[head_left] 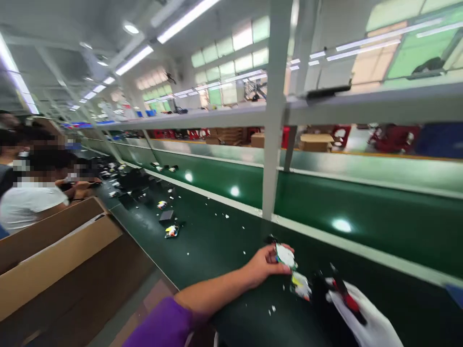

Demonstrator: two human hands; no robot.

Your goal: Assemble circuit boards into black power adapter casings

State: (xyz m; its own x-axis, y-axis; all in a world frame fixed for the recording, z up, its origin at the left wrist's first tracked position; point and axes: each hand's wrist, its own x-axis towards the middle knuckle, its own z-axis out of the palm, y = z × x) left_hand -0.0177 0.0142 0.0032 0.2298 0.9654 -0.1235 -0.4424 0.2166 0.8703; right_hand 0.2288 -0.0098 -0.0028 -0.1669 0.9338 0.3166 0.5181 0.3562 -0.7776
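Note:
My left hand point(261, 266), bare below a purple sleeve, grips a small circuit board point(285, 256) by its edges, thumb below and fingers above. A white, smooth-looking patch covers most of the board's visible side. Just below it on the dark green bench lies a second circuit board point(301, 286) with yellow and white parts. My right hand point(371, 315), in a white glove, is closed around a red-and-black handled tool point(347, 296) whose thin tip points up and left; its exact kind is unclear. A black object point(321, 303) beside the glove is too dark to make out.
White scraps litter the dark bench point(213, 246). A grey-black box point(167, 217) and another circuit board point(171, 231) lie further left. A metal post point(273, 144) rises at the bench's far edge. Cardboard cartons point(72, 246) stand at left, near seated people point(34, 202).

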